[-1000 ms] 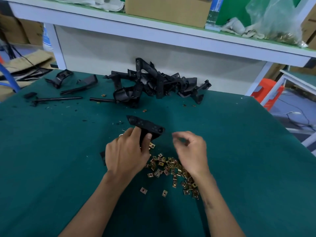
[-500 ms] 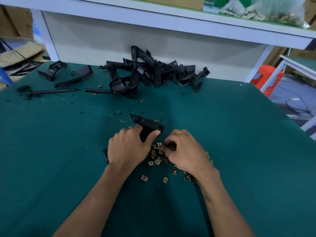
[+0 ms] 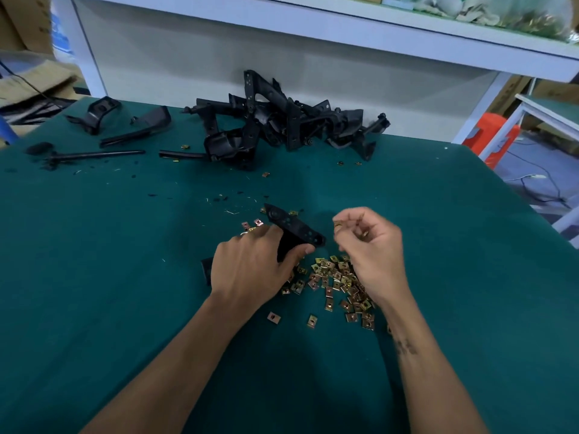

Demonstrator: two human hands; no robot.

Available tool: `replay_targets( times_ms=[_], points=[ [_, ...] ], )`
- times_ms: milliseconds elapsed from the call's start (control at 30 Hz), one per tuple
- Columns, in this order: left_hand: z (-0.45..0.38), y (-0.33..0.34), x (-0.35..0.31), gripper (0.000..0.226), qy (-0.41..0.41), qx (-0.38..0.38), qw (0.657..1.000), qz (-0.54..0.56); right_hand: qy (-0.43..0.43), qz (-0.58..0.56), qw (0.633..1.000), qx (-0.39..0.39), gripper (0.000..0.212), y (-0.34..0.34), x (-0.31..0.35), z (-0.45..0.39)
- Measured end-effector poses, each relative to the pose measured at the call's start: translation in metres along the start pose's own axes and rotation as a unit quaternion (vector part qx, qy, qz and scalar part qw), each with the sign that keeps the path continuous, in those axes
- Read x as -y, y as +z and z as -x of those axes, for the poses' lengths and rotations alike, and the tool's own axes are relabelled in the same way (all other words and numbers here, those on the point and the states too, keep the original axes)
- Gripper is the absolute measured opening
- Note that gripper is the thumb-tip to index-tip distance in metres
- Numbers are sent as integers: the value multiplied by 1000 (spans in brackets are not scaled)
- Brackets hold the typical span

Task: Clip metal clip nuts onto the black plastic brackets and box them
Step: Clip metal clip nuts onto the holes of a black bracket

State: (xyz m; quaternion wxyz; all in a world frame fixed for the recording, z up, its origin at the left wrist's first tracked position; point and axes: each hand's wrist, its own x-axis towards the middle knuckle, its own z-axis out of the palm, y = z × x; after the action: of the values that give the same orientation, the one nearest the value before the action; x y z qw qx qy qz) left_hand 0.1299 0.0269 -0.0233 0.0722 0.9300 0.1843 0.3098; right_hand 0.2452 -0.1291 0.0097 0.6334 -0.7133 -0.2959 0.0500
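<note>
— Left hand (image 3: 250,270)?
— Curled round a black bracket (image 3: 293,228), thumb on the near side, fingers over the far side. Held just above the green bench (image 3: 109,292), long flat arm with its holes pointing up and away past the fingertips.

— And the right hand (image 3: 371,245)?
— Raised just right of that bracket, apart from it. Fingers bent inward, thumb and forefinger pinched on a small brass-coloured clip nut (image 3: 337,225). Blurred, so hard to say more about the grip.

— Loose clip nuts?
— Heaped in a pile of clip nuts (image 3: 336,281) under and between both wrists, spread toward the right forearm. Two strays nearer the body, a few more just beyond the left knuckles.

— More brackets?
— Tangled in a heap of brackets (image 3: 282,126) well beyond both hands, at the far edge of the bench against the white back panel. Off to the far left of the left hand, two separate black parts (image 3: 125,123) and a thin black rod (image 3: 97,155) lying flat.

— Anything above?
— White shelf (image 3: 344,29) over the heap, with a clear bag (image 3: 532,17) of brass-coloured pieces far up beyond the right hand. Orange stool (image 3: 488,136) off the bench's right edge.
</note>
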Motion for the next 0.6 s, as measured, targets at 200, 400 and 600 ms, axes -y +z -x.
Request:
replay_targets(
  times_ms=[200, 400, 600],
  points=[
    [1, -3, 0, 69, 4, -2, 1000, 30, -2, -17, 999, 32, 25, 3, 0, -1],
    [2, -7, -3, 68, 19, -2, 998, 58, 17, -61, 998, 31, 24, 5, 1, 1],
    [-1, -11, -3, 67, 45, 2, 998, 45, -49, -10, 997, 58, 28, 4, 8, 5]
  ],
)
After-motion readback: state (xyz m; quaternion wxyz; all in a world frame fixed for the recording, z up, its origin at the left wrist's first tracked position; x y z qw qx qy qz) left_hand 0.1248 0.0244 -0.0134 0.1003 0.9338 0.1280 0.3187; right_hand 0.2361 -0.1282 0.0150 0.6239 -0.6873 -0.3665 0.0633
